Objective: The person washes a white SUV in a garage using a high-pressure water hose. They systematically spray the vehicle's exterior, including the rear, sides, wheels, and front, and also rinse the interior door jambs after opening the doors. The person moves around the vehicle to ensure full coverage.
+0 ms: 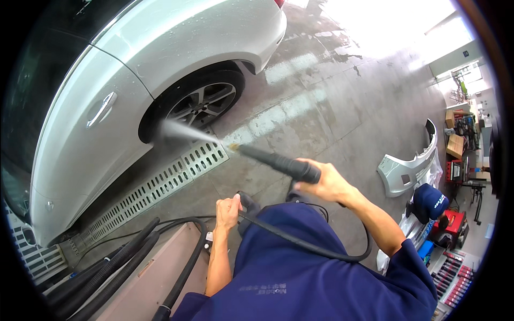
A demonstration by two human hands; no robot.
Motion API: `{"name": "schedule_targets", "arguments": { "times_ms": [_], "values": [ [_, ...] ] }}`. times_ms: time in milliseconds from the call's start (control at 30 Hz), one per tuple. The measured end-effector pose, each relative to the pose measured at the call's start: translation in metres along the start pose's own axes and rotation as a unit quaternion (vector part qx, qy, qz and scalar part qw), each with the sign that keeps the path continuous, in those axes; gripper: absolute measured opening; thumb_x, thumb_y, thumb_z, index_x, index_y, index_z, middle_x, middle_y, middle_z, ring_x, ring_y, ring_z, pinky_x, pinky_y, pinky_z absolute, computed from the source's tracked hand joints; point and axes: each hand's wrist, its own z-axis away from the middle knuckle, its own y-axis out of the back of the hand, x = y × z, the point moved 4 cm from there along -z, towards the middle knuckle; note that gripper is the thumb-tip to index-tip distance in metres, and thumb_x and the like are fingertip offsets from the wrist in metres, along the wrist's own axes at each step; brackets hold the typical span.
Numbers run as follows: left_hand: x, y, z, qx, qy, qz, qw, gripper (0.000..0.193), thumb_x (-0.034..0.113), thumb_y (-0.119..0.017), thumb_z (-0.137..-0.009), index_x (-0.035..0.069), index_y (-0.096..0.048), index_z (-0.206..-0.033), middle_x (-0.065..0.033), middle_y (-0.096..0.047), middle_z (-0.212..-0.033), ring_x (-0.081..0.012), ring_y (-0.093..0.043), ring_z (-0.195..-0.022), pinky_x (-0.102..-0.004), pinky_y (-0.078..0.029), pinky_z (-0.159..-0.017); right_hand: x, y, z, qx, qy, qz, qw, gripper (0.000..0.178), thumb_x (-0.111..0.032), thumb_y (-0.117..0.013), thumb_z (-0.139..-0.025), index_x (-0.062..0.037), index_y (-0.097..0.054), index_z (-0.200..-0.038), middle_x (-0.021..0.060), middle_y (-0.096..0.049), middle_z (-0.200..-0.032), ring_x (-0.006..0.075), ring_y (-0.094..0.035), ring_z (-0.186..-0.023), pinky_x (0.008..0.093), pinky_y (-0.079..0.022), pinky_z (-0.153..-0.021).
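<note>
A grey floor [334, 104], pale with reflected light toward the upper right, underlies the scene. A silver-white passenger car [101, 80] fills the upper left of the frame, with water droplets on its rear flank. The person's navy short-sleeved shirt [310, 273] occupies the lower center. At the lower left, a beige panel [160, 275] stands beneath several thick black hoses. A slotted metal drain grating [155, 189] runs diagonally from near the center toward the left edge, passing beside the car. The spoked alloy wheel [201, 104], with its dark tyre, sits in the arch at upper center-left. At right, a silver bumper cover [408, 172] lies on the floor, above a navy cap [431, 202] and a red case [452, 227]. The black pressure hose [305, 246] curves across the front of the shirt and loops at right toward the spray lance [276, 162], which lies tilted across the center of the frame. The right hand [327, 184] has its fingers clamped around the lance's thick rear grip. The left hand [227, 212], just below center, is closed, its fingers curled around the hose. From the lance's brass-colored nozzle [234, 146], a white water jet [187, 130] fans leftward to the lower part of the tyre.
</note>
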Motion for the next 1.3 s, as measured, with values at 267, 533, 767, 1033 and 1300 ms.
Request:
{"name": "schedule_targets", "arguments": {
  "times_ms": [267,533,767,1033,1300],
  "values": [
    [-0.011,-0.130,0.016,-0.087,0.076,-0.048,0.992,0.048,0.034,-0.050,-0.096,-0.001,-0.067,-0.067,-0.0156,-0.061,-0.057,-0.0242,-0.062,-0.054,-0.0387,-0.045,-0.056,0.093,0.089,0.013,-0.048,-0.003,-0.071,0.996,0.060,-0.021,-0.080,-0.079,-0.0039,-0.058,-0.133,0.0183,-0.072,-0.104,0.0249,-0.069,-0.094,0.0360,-0.053,-0.089],
    [0.077,-0.261,-0.030,-0.004,-0.045,-0.077,0.996,0.033,0.023,-0.049,-0.089,-0.001,-0.062,-0.069,-0.0158,-0.061,-0.061,-0.0292,-0.061,-0.055,-0.0355,-0.047,-0.057,0.119,0.374,0.022,0.334,0.119,-0.011,0.935,0.069,0.004,-0.071,-0.078,0.0012,-0.047,-0.143,0.0104,-0.063,-0.083,0.0124,-0.056,-0.073,0.0272,-0.051,-0.074],
    [0.264,-0.276,-0.139,0.085,-0.292,-0.092,0.948,0.025,0.013,-0.046,-0.086,0.003,-0.042,-0.063,-0.0126,-0.045,-0.056,-0.0324,-0.048,-0.047,-0.0357,-0.039,-0.047,-0.080,0.474,0.069,0.071,0.452,0.054,0.888,0.069,-0.007,-0.079,-0.074,-0.0002,-0.054,-0.138,0.0208,-0.071,-0.109,0.0269,-0.074,-0.092,0.0326,-0.055,-0.085],
    [0.315,-0.248,-0.150,0.337,-0.197,-0.101,0.915,0.037,0.019,-0.037,-0.089,0.004,-0.044,-0.057,-0.0104,-0.045,-0.051,-0.0269,-0.047,-0.043,-0.0361,-0.037,-0.047,-0.198,0.580,-0.020,0.300,0.457,0.126,0.828,0.049,-0.019,-0.078,-0.080,0.0020,-0.059,-0.121,0.0115,-0.063,-0.094,0.0204,-0.062,-0.089,0.0360,-0.050,-0.083],
    [0.394,-0.220,-0.276,0.498,-0.249,-0.023,0.830,0.039,0.020,-0.040,-0.085,0.003,-0.040,-0.050,-0.0077,-0.044,-0.044,-0.0210,-0.042,-0.037,-0.0317,-0.031,-0.041,-0.386,0.587,-0.062,0.174,0.522,0.316,0.773,0.028,-0.026,-0.065,-0.083,-0.0009,-0.070,-0.095,0.0063,-0.062,-0.074,0.0179,-0.059,-0.067,0.0315,-0.046,-0.066]
  ]
}}
